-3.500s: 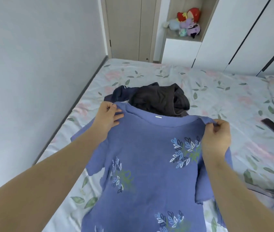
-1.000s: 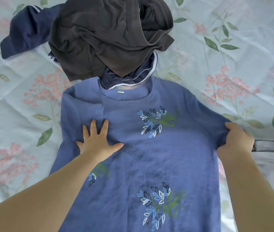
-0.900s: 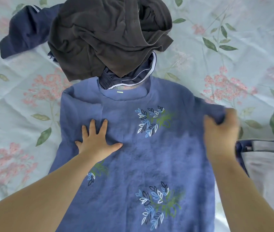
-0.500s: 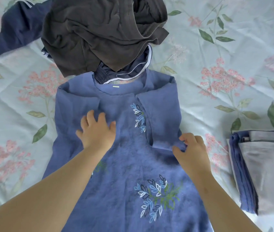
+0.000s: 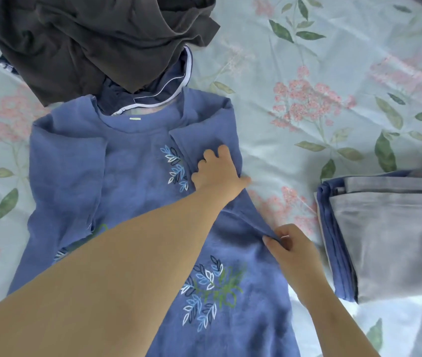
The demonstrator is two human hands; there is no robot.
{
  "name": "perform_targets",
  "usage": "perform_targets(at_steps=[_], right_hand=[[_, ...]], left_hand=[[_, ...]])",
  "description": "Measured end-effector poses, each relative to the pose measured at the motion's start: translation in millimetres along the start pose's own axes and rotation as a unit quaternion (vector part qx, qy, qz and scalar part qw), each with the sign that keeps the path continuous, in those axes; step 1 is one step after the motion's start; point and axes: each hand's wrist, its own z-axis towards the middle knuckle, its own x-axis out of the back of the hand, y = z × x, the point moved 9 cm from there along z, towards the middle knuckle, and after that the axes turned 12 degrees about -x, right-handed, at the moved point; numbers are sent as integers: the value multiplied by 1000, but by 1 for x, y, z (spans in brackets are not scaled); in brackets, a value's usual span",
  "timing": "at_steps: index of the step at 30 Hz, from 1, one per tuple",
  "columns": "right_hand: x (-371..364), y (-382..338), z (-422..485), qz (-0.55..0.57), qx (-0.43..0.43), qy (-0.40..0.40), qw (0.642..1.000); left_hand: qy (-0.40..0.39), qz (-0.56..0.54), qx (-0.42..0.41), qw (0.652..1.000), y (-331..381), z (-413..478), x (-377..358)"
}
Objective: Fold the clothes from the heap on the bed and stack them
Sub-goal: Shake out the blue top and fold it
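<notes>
Soft even daylight, slight blur

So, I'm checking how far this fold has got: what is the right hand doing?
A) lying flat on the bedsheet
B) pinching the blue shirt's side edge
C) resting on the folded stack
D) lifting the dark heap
B: the right hand pinches the side edge of the blue shirt, apart from the folded stack beside it.
</notes>
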Motion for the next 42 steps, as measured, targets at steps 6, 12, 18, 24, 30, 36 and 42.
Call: perform_targets(at_steps=[6, 12, 18, 24, 30, 36, 42], right_hand=[[-63, -34, -51, 70, 13, -251, 965], [-150, -78, -110, 12, 75, -402, 912], [-255, -76, -159, -70, 86, -470, 876], [-278, -33, -168, -292, 125, -348, 882], [-242, -29, -181, -483, 225, -177, 828], [-273, -23, -232, -431, 114, -274, 852], [-345, 7, -286, -130, -88, -408, 899]], left_hand=[[81, -197, 19, 977, -25, -1, 32], [147, -601, 127, 776, -118, -41, 80], [281, -546, 163, 772, -256, -100, 130], [250, -508, 182, 804, -307, -112, 122], [198, -336, 51, 919, -270, -148, 111], [181, -302, 49, 935, -283, -169, 104], [167, -454, 143, 863, -314, -218, 67]])
